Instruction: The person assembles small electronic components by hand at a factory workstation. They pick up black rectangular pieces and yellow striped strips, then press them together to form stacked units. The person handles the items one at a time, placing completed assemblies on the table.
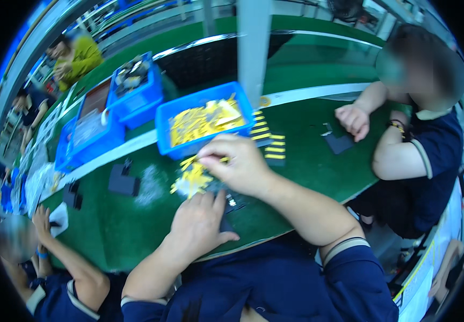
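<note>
One blue plastic bin point(177, 151) of thin yellow strips is my landmark. Before it on the green bench point(98, 236), my right hand point(236, 165) pinches one strip point(224, 160) beside a loose pile point(193, 178), its strips too jumbled to count. My left hand point(197, 221) lies open, palm down, over one smooth, dark block point(226, 227) nearer me. Two yellow-striped blocks point(275, 152) sit right of the bin, two plain dark ones point(123, 181) left.

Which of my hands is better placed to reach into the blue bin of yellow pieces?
Probably your right hand: it's just in front of the blue bin, while your left hand is farther back.
</note>
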Motion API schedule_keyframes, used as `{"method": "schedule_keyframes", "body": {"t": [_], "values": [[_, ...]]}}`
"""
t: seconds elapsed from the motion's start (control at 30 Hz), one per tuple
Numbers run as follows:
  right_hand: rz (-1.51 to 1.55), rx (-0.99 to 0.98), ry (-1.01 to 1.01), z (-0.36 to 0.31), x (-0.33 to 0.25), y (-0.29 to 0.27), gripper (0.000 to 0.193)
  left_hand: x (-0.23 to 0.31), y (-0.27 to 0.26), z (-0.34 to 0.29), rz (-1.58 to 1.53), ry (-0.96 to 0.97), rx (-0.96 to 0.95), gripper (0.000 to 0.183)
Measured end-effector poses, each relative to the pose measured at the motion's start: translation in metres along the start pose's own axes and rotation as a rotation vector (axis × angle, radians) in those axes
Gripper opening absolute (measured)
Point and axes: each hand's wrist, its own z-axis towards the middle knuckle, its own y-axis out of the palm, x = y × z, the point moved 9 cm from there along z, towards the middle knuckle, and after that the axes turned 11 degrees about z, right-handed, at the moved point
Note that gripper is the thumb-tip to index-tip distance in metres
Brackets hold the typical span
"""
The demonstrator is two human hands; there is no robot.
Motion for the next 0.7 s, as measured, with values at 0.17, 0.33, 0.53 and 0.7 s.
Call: {"method": "schedule_keyframes", "body": {"t": [0.17,0.33,0.53,0.7], "values": [[0.005,0.015,-0.121,0.001,-0.013,-0.002,0.008,-0.004,-0.006,0.004,-0.041,-0.046,0.053,0.080],[0.062,0.107,-0.134,-0.001,-0.019,-0.016,0.007,-0.040,0.006,0.009,-0.457,-0.165,0.044,0.032],[0.134,0.288,-0.210,-0.001,-0.031,-0.031,0.007,-0.106,0.016,-0.004,-1.425,-0.361,0.479,0.013],[0.124,-0.209,0.054,-0.007,-0.008,0.012,0.008,-0.115,0.005,-0.005,-1.565,-0.311,0.672,0.023]]}}
